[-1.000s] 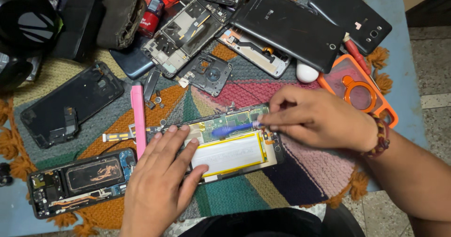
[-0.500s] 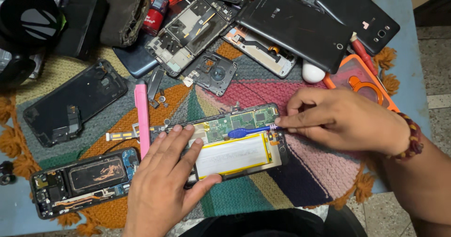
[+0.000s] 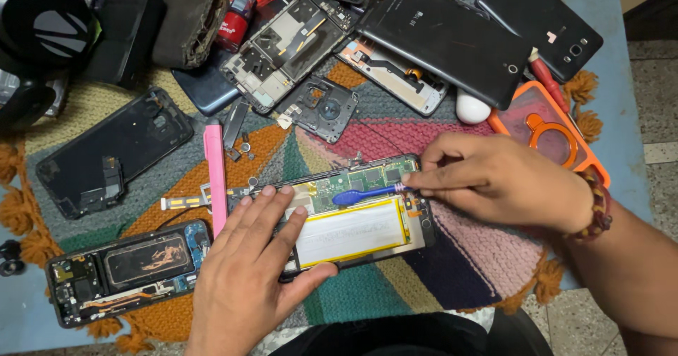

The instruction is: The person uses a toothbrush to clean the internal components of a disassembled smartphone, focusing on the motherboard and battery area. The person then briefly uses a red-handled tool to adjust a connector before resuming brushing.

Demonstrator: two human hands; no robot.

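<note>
The left hand (image 3: 251,275) lies flat with fingers spread on the left end of the open phone (image 3: 339,218), pressing it down, and so hides that end of it. The phone lies on the rug (image 3: 395,306) in the middle, its white battery (image 3: 349,232) and green board (image 3: 364,179) facing up. The right hand (image 3: 505,179) pinches a blue tool (image 3: 364,196); its tip rests on the board just above the battery, while its handle is hidden inside the fingers. On the right wrist is one bead bracelet (image 3: 597,211).

At the near left lies a second opened phone (image 3: 127,271), and above it a black frame (image 3: 113,151). One pink stick (image 3: 215,176) lies beside the left hand, its lower end behind the fingers. Further away I count two black back covers (image 3: 441,34), one orange case (image 3: 547,133) partly behind the right hand, one small white object (image 3: 472,109) hard to identify, and about four stripped frames (image 3: 289,45). The top edge cuts off more parts, and the dark things at far left are unclear.
</note>
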